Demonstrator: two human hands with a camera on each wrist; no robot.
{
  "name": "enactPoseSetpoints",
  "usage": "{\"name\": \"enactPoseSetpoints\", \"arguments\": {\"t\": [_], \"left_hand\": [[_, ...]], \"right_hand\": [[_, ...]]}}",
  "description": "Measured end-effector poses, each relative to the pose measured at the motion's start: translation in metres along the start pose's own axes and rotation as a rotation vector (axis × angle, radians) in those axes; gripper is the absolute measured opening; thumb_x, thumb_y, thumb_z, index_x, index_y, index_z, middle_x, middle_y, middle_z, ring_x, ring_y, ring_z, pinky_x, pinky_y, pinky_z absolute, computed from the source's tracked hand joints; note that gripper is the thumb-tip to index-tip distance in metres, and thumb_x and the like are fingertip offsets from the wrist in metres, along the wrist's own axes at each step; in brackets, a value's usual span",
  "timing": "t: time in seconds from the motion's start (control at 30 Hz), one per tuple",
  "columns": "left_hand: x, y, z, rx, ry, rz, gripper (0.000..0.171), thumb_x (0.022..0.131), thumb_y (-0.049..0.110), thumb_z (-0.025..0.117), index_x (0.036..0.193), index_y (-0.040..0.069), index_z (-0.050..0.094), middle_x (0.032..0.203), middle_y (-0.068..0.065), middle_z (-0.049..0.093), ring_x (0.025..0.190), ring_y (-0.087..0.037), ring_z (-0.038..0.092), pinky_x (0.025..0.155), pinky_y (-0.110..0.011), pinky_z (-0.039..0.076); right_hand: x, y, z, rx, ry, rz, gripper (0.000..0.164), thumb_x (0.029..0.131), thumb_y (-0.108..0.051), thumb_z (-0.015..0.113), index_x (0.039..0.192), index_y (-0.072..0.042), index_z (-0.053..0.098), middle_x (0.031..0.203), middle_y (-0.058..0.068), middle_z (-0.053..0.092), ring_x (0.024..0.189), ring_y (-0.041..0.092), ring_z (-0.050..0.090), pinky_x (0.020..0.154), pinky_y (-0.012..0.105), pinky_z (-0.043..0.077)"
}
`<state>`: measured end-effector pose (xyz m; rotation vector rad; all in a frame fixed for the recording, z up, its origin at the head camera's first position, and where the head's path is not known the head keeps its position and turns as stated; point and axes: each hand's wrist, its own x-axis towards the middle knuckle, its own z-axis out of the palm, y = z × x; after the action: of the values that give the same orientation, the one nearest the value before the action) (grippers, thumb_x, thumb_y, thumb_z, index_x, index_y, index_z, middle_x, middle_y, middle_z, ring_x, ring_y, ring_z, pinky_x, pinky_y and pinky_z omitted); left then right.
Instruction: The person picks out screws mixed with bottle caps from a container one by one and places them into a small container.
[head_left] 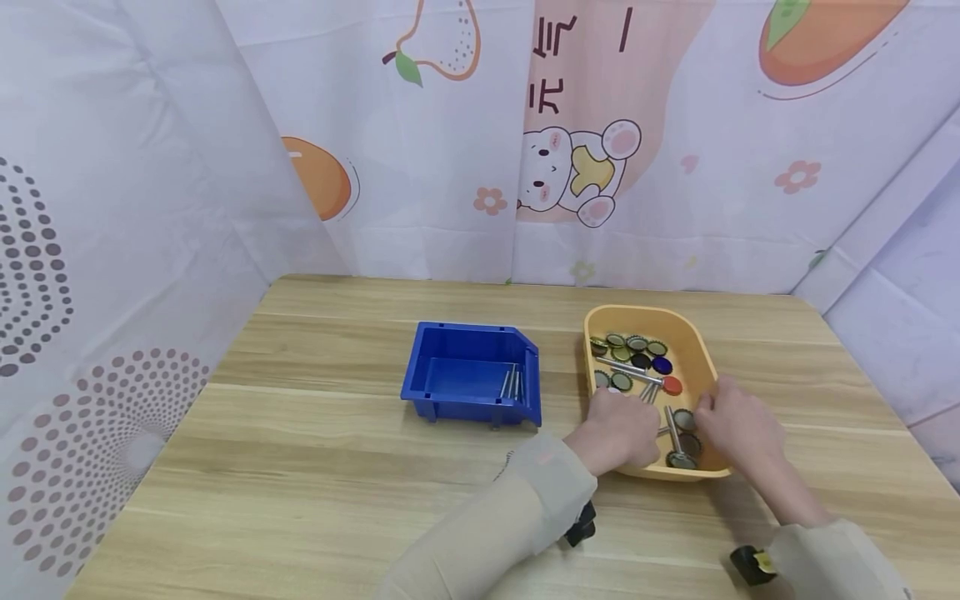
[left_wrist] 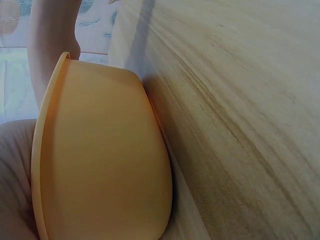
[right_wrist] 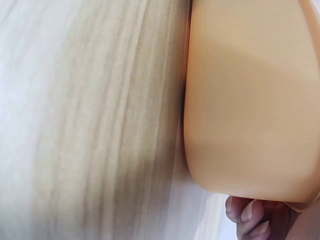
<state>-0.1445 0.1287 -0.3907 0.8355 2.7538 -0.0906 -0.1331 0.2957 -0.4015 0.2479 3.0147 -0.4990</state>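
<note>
Head view shows both hands at the orange-yellow tray (head_left: 691,335), which stands on the wooden table (head_left: 300,417) to the right of the blue storage bin (head_left: 452,377). The person's right hand (head_left: 742,425) is clamped on the tray's right side near the front; the right wrist view shows its fingers (right_wrist: 248,213) curled outside the wall, presumably to keep the tray from sliding. The left hand (head_left: 621,425) reaches over the near left rim with its fingertips down inside; they are hidden, so whether they are apart, together or pinching something cannot be told. The bin sits just beside the tray, probably so that the left hand has only a short way to go between the two. Crimped bottle caps (head_left: 637,343) lie in the tray, mostly gold and grey, with a blue cap (head_left: 662,365) and a red cap (head_left: 672,385) among them. Silvery metal fasteners (head_left: 632,371), nails or screws, lie across them. Several similar slim fasteners (head_left: 511,385) lie side by side at the bin's right end, apart from any caps.
</note>
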Motion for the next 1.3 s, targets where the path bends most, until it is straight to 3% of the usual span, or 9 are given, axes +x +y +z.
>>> {"name": "enactPoseSetpoints", "arguments": {"t": [0.27,0.43,0.77,1.0,1.3], "left_hand": [[0.001,-0.006,-0.001,-0.016,-0.012,0.071,0.029,0.091,0.038,0.063,0.065,0.028,0.054,0.068,0.013,0.053,0.066,-0.006,0.053,0.061,-0.028,0.043],[0.001,-0.009,-0.002,-0.077,-0.004,0.102,0.028,0.090,0.031,0.065,0.066,0.026,0.051,0.066,0.011,0.049,0.062,-0.006,0.051,0.055,-0.026,0.041],[-0.001,-0.011,-0.004,-0.220,0.087,0.075,0.017,0.085,0.024,0.067,0.079,0.025,0.051,0.062,0.011,0.047,0.052,-0.005,0.047,0.043,-0.024,0.037],[-0.001,-0.016,-0.009,-0.362,0.174,0.093,0.015,0.084,0.021,0.068,0.085,0.024,0.054,0.068,0.013,0.050,0.059,-0.002,0.049,0.047,-0.019,0.037],[-0.001,-0.024,-0.015,-0.591,0.195,0.101,0.012,0.088,0.023,0.069,0.093,0.021,0.058,0.070,0.015,0.055,0.058,0.002,0.051,0.053,-0.014,0.039]], "right_hand": [[0.001,0.000,0.000,-0.004,0.000,0.010,0.031,0.097,-0.025,0.036,0.095,0.003,0.049,0.070,0.016,0.055,0.059,0.027,0.051,0.044,0.038,0.036],[0.002,0.000,0.000,-0.007,0.005,0.009,0.031,0.097,-0.025,0.036,0.095,0.002,0.050,0.072,0.019,0.056,0.061,0.029,0.051,0.045,0.039,0.035],[0.002,0.001,0.000,-0.005,0.007,0.006,0.031,0.097,-0.026,0.036,0.095,0.003,0.049,0.072,0.019,0.056,0.061,0.029,0.052,0.045,0.038,0.036],[0.001,0.001,0.001,-0.002,0.026,-0.006,0.030,0.097,-0.026,0.037,0.090,0.001,0.049,0.067,0.015,0.054,0.058,0.027,0.051,0.044,0.038,0.035],[0.001,0.001,0.001,0.001,0.020,-0.003,0.032,0.098,-0.027,0.036,0.092,0.002,0.049,0.068,0.017,0.054,0.058,0.027,0.051,0.044,0.038,0.035]]}}
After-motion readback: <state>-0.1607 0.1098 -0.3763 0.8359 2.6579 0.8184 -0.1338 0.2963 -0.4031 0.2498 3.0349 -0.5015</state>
